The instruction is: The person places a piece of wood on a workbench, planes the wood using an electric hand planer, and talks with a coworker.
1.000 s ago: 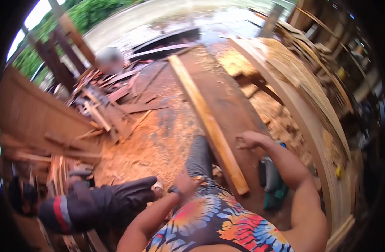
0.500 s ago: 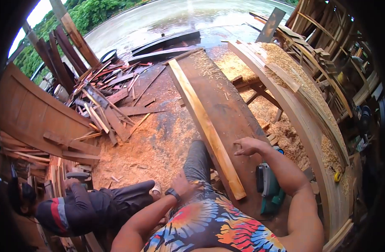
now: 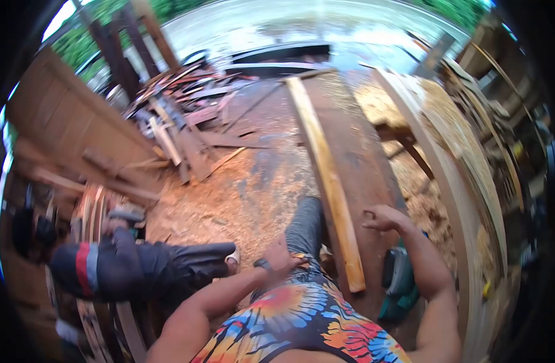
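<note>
My left hand (image 3: 281, 255), with a dark watch on its wrist, rests at my waist beside the thigh. Its fingers are closed around a small yellowish-orange thing that I cannot make out. Over the brown work table my right hand (image 3: 381, 218) hovers, loosely curled with thumb and fingers apart, holding nothing. A long, pale yellow wood plank (image 3: 330, 178) lies lengthwise along the left edge of the table (image 3: 374, 181), to the left of my right hand. Below that hand, partly behind my forearm, sits a green and black power planer (image 3: 399, 281).
A co-worker (image 3: 126, 266) crouches at left, hands by a power tool. A curved timber (image 3: 437, 157) covered in shavings runs along the right. Scrap wood (image 3: 186, 103) is piled at far left, near a large brown panel (image 3: 65, 115). Sawdust (image 3: 217, 199) covers the floor.
The view has turned to the left, so the scene shifts right in the frame. My right hand has curled slightly more. The plank and planer stay in place on the table.
</note>
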A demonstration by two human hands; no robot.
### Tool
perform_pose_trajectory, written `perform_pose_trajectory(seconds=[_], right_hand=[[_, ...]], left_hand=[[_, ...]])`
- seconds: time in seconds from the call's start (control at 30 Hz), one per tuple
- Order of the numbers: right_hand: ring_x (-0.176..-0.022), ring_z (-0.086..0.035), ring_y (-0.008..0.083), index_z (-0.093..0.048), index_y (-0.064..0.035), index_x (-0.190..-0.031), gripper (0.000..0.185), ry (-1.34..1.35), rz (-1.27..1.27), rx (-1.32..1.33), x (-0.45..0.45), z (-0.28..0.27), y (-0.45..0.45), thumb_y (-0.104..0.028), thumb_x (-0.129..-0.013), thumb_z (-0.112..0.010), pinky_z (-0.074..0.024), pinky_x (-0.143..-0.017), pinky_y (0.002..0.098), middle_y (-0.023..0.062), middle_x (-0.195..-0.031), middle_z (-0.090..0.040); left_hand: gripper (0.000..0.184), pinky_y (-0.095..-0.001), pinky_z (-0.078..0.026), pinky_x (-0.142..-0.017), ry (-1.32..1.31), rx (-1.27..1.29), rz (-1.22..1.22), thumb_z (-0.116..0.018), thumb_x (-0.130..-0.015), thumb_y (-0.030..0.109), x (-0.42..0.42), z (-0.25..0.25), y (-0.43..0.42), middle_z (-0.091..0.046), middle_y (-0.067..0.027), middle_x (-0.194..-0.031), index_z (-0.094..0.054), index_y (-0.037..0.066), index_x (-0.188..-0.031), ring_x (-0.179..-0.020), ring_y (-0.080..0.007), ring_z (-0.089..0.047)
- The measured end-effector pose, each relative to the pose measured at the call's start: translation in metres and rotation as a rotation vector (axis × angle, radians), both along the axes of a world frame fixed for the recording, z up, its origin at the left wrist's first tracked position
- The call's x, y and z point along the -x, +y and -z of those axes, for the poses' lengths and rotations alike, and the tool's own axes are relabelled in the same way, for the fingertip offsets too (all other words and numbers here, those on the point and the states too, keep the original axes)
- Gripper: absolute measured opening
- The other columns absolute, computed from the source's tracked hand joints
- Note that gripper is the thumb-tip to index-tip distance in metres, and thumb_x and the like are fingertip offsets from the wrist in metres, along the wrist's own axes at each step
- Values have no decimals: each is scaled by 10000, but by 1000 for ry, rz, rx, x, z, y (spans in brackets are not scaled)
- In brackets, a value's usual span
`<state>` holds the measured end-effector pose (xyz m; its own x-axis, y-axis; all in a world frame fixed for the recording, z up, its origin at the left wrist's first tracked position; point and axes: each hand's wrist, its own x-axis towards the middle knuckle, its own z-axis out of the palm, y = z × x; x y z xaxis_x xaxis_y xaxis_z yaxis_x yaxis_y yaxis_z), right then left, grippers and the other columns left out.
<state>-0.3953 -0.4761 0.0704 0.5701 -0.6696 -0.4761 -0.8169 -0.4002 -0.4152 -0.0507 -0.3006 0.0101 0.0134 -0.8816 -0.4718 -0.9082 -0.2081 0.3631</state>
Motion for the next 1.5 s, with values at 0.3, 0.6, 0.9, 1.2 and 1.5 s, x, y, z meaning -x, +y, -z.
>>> perform_pose_trajectory(seconds=[0.3, 0.6, 0.9, 1.2, 1.5], right_hand=[[-692, -719, 235, -535, 39, -1357, 635, -87, 252, -268, 12, 25, -12, -220, -832, -783, -561, -630, 380, 238, -866, -707], [-668, -711, 215, -482, 46, -1409, 629, -81, 281, -291, -2, 0, -1, -128, -866, -749, -552, -567, 338, 211, -834, -704], [-695, -716, 212, -492, 45, -1400, 607, -75, 265, -275, -1, 0, -2, -114, -870, -742, -557, -577, 334, 202, -844, -696], [-702, -714, 213, -513, 39, -1372, 553, -126, 283, -282, 1, 2, -2, -103, -883, -727, -570, -582, 322, 189, -854, -676], [-654, -681, 187, -532, 36, -1346, 533, -148, 340, -295, 3, 10, -6, -88, -871, -738, -538, -572, 319, 161, -791, -684]], left_hand=[[1251, -570, -422, -998, -5, 20, -160, -794, -598, 723, 8, 16, 6, -532, -248, -1311, -284, 13, -1493, -1230, -428, -506], [1260, -559, -445, -958, -11, 124, -181, -823, -554, 706, 11, 37, 9, -571, -236, -1238, -307, 25, -1480, -1150, -423, -547], [1241, -570, -427, -975, 14, 58, -178, -804, -601, 700, 9, 12, 10, -553, -255, -1276, -281, 27, -1502, -1194, -440, -524], [1257, -571, -434, -955, -32, 87, -181, -797, -582, 717, 13, 22, 10, -568, -240, -1258, -292, 24, -1501, -1160, -436, -549], [1263, -626, -418, -929, -3, 118, -189, -822, -577, 682, 6, 28, 7, -543, -243, -1291, -274, 33, -1512, -1170, -448, -524]])
